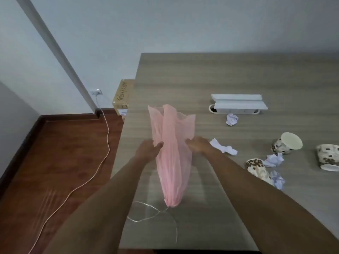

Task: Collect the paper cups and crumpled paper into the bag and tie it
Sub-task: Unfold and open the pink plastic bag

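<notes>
A thin pink plastic bag (172, 154) hangs above the wooden table (220, 79), its bottom near the table's front. My left hand (149, 150) pinches its left edge and my right hand (197, 145) grips its right edge, about halfway up. Three patterned paper cups lie at the right: one on its side (287, 145), one at the frame edge (328, 157), one tipped over nearer me (256, 168). Crumpled white paper lies in several places: (232, 119), (223, 146), (273, 160), (278, 179).
A thin string (146, 213) lies looped on the table below the bag. A white cable box (238, 103) sits at mid table. Left of the table are a cardboard box (122, 98), a wall socket (96, 92) and a cable (102, 153) on the wooden floor.
</notes>
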The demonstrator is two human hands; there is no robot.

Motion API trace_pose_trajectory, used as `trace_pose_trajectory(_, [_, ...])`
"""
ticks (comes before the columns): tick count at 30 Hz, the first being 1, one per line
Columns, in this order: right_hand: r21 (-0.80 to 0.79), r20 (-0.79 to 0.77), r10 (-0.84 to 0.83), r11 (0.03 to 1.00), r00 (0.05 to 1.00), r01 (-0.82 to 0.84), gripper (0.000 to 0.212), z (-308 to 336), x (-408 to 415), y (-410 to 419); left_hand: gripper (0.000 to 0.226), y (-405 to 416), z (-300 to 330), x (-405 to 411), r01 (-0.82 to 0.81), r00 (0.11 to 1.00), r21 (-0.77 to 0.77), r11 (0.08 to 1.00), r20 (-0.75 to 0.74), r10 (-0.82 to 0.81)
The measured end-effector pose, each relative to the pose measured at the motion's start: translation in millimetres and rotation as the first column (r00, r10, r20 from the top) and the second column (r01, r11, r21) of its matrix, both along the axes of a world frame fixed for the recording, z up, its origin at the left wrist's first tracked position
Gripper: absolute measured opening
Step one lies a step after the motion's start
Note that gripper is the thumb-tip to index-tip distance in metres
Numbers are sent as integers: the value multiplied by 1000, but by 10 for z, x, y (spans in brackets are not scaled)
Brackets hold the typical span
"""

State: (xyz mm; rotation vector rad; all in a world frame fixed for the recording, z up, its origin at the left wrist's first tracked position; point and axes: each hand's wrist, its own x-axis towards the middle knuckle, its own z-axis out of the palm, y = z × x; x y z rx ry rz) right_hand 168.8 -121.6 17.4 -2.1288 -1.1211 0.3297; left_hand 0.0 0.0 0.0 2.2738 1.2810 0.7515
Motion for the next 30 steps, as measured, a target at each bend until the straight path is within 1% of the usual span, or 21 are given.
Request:
trace_pose_trajectory(2, [-15, -100, -14, 1000, 995, 12, 54, -195, -172, -33, 68, -4, -129, -77, -49, 998, -70, 996, 33, 51])
trace_pose_trajectory(4, [-4, -179, -20, 1000, 984, 19, 44, -443, -410, 87, 68, 147, -329, -232, -72, 995, -112, 991, 67, 79])
trace_pose_trajectory(6, [36, -211, -11, 999, 977, 19, 29, -590, -767, 365, 67, 426, -472, -479, -72, 991, -147, 987, 102, 88])
trace_pose_trajectory(7, [60, -234, -9, 998, 972, 24, 25, -634, -779, 399, 69, 450, -508, -485, -68, 987, -152, 986, 133, 89])
trace_pose_trajectory(9, [100, -302, 16, 995, 953, 15, 28, -769, -965, 569, 70, 576, -605, -642, -77, 986, -191, 979, 128, 102])
trace_pose_trajectory(11, [86, -344, 20, 996, 939, 10, 31, -980, -1151, 728, 67, 720, -780, -799, -47, 991, -241, 969, 107, 75])
trace_pose_trajectory(14, [37, -431, -13, 999, 902, 32, 33, -1324, -1392, 830, 49, 770, -1129, -1078, 9, 992, -308, 951, 119, 29])
trace_pose_trajectory(16, [48, -510, -40, 996, 859, 75, 36, -1556, -1535, 822, 40, 671, -1393, -1290, 48, 991, -297, 954, 132, -9])
trace_pose_trajectory(19, [84, -565, -60, 988, 823, 130, 39, -1791, -1674, 775, 33, 517, -1824, -1544, 35, 987, -212, 977, 162, 0])
trace_pose_trajectory(21, [116, -607, -72, 977, 792, 177, 61, -1870, -1719, 815, 30, 431, -2054, -1687, 16, 986, -129, 991, 166, 5])
trace_pose_trajectory(23, [143, -641, -81, 965, 764, 222, 78, -1885, -1777, 855, 15, 328, -2260, -1788, 39, 987, 40, 998, 156, -45])
trace_pose_trajectory(24, [167, -659, -64, 959, 750, 229, 81, -1880, -1812, 867, 20, 251, -2344, -1823, 70, 986, 128, 989, 140, -88])
trace_pose_trajectory(26, [220, -664, -20, 950, 747, 221, 84, -1878, -1862, 885, 40, 88, -2507, -1899, 136, 980, 271, 953, 104, -169])
trace_pose_trajectory(27, [231, -652, -9, 950, 758, 210, 80, -1873, -1896, 873, 46, 15, -2614, -1944, 161, 977, 322, 933, 83, -197])
trace_pose_trajectory(28, [231, -636, -8, 952, 771, 201, 67, -1906, -1925, 868, 49, -47, -2736, -1996, 188, 972, 354, 916, 64, -224])
trace_pose_trajectory(30, [208, -563, -29, 962, 826, 175, 24, -2022, -1987, 836, 47, -145, -3036, -2104, 250, 960, 348, 904, 36, -279])
